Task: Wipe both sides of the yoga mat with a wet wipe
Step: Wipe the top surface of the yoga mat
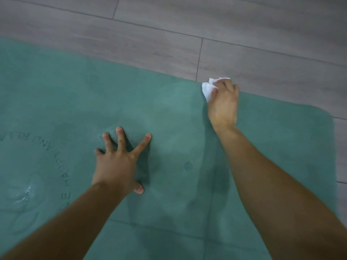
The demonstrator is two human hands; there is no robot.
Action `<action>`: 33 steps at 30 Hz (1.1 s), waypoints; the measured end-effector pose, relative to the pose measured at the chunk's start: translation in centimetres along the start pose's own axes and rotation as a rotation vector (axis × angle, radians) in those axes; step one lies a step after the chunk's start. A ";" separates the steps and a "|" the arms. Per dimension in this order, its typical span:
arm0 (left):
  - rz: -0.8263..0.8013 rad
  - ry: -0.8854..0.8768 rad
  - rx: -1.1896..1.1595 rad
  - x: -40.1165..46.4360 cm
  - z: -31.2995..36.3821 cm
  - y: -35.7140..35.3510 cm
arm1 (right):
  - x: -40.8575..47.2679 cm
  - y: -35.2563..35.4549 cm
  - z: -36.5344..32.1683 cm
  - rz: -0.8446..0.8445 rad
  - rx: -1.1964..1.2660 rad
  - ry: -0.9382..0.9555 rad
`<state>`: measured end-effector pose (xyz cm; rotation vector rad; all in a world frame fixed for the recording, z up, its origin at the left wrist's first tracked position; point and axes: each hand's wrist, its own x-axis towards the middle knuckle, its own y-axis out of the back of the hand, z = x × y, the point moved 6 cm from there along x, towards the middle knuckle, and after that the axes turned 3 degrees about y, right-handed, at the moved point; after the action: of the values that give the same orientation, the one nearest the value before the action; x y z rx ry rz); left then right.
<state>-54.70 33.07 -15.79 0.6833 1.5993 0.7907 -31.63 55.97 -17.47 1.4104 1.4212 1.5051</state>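
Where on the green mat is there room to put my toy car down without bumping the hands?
Bare mat lies left of the left hand, up to the far edge. More lies right of the right hand, toward the rounded corner. Between the hands there's a patch around the small round logo. It's crowded at the far edge where the wet wipe rubs.

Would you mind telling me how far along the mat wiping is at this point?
Done: damp-looking streaks across the yoga mat suggest part of its printed side is wiped. In hand: the right hand grips the wet wipe at the far edge, while the left hand presses flat on the mat. Left: the rest of this side and the underside.
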 end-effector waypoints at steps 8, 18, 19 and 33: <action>-0.011 -0.004 -0.002 -0.1 -0.1 0.1 | -1.4 -0.9 -15.2 -0.173 0.334 0.618; -0.003 -0.007 0.011 -0.1 0.1 0.3 | -8.6 1.4 -11.8 -0.247 0.513 0.504; 0.000 -0.008 0.012 -0.1 0.1 0.3 | -8.2 1.7 -10.6 -0.241 0.473 0.591; 0.010 -0.013 0.010 0.1 0.0 0.0 | -10.3 3.6 -1.8 -0.117 0.362 0.157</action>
<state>-54.68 33.17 -15.83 0.7025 1.5904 0.7843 -30.18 45.01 -16.58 1.4076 1.9146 1.3562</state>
